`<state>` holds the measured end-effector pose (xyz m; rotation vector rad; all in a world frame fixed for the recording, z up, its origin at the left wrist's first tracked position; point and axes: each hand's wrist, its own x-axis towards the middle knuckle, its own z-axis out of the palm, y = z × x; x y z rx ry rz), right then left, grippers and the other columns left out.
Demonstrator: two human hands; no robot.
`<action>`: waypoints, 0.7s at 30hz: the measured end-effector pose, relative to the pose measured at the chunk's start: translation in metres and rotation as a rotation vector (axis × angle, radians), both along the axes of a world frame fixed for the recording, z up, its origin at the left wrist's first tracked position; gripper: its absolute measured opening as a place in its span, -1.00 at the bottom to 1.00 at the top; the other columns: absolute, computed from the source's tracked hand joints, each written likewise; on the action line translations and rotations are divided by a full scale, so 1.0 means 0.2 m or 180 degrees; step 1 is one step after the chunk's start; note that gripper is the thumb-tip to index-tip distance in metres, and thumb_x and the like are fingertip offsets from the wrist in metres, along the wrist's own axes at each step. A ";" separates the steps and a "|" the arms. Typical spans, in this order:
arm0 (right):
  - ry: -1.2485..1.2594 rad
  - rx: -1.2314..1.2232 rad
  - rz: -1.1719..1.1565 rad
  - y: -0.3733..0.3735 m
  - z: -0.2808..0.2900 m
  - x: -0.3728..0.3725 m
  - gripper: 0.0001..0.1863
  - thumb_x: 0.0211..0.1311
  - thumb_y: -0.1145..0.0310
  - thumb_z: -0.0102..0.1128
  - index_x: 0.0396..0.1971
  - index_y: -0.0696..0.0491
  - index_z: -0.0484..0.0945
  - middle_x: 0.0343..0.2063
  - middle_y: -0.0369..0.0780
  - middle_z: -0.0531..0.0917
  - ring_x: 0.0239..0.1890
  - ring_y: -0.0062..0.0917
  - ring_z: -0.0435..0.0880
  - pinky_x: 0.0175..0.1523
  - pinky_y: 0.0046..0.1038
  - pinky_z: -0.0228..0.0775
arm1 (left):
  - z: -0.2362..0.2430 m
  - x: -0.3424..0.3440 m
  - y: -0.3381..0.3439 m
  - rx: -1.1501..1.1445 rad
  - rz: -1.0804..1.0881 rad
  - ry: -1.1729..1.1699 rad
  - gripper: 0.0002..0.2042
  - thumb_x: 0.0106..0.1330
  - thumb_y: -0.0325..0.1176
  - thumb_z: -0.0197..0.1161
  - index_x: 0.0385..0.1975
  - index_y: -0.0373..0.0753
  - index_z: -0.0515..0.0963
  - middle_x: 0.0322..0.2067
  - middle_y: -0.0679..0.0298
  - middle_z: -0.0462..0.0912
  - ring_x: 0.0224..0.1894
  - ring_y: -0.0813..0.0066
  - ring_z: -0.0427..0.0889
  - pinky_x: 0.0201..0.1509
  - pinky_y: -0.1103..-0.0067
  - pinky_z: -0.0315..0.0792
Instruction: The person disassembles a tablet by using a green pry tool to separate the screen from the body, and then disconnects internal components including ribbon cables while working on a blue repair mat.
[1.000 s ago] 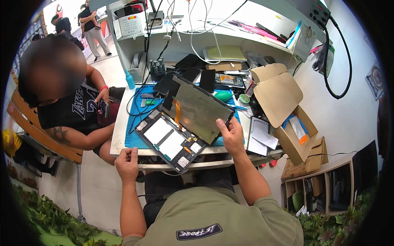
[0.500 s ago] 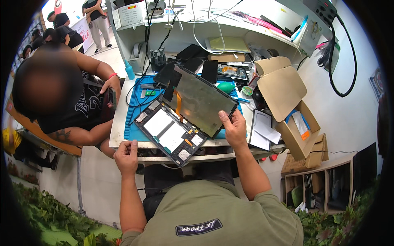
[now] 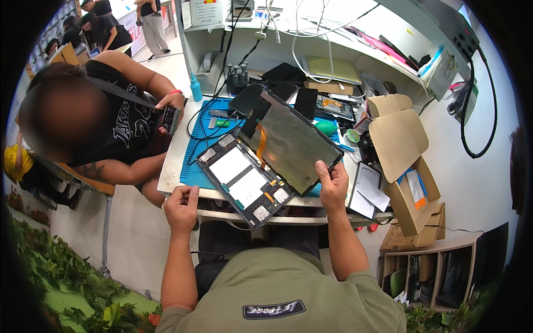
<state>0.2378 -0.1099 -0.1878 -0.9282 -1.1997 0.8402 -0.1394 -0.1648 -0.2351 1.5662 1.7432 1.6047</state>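
Observation:
My right hand (image 3: 333,187) grips the lower right corner of a tablet screen panel (image 3: 300,145), thumb on its dull grey back. The panel stands tilted up, joined to the opened tablet body (image 3: 265,206) by an orange ribbon cable (image 3: 262,143). White battery cells (image 3: 229,166) and small boards show inside the body, which lies slanted over the table's front edge. My left hand (image 3: 181,210) is closed at that edge, left of the tablet body, thumb against the curled fingers. Whatever it may pinch is hidden.
A blue work mat (image 3: 194,173) lies beneath the tablet. Behind are dark phones (image 3: 305,102), a green blower bulb (image 3: 326,128) and trailing cables. An open cardboard box (image 3: 408,213) stands at right. On the left a seated person (image 3: 119,119) holds a phone (image 3: 169,118).
The whole scene has shifted rightward in the picture. My right hand keeps its grip on the panel, and my left hand stays closed by the table edge.

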 end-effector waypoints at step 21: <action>0.0039 0.0222 -0.0495 0.01 -0.11 -0.02 -0.61 0.55 0.48 0.21 0.27 0.27 0.49 0.01 -0.21 0.72 -0.05 -0.64 0.64 0.14 -0.55 0.43 | -0.01 0.02 -0.02 0.0384 0.0024 0.0383 -0.85 0.46 -0.42 0.44 -0.34 -0.32 0.64 -0.55 0.32 0.56 -0.59 0.61 0.42 -0.51 0.63 0.29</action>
